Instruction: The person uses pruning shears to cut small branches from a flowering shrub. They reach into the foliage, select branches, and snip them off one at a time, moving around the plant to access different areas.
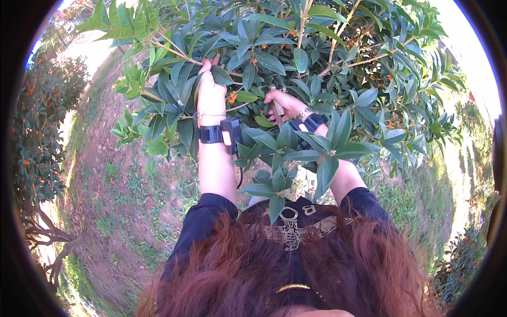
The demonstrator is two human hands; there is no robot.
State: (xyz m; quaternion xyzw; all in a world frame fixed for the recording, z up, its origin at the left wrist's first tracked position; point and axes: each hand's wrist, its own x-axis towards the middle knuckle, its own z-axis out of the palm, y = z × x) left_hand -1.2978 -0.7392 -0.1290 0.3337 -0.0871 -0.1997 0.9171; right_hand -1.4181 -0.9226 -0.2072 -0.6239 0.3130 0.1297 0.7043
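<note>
Both hands reach into a leafy shrub [269, 63] with small orange flower clusters [231, 97]. My left hand [212, 89] is raised at a thin branch [178, 53], its fingertips partly hidden behind leaves; whether it grips the branch cannot be told. To its right, my right hand [286, 104] is closed around a brownish, narrow handle-like object [278, 109], which points up into the foliage. What this object is, and its far end, cannot be made out. Leaves in front cover part of my right wrist and forearm.
Leafy shoots [328, 154] stick out between my arms, close to my chest. A black device with a cable [231, 134] is strapped to my left wrist. Another orange-flowered shrub [43, 130] stands at the far left, with bare branches [59, 241] below. Weedy ground [130, 198] lies beneath.
</note>
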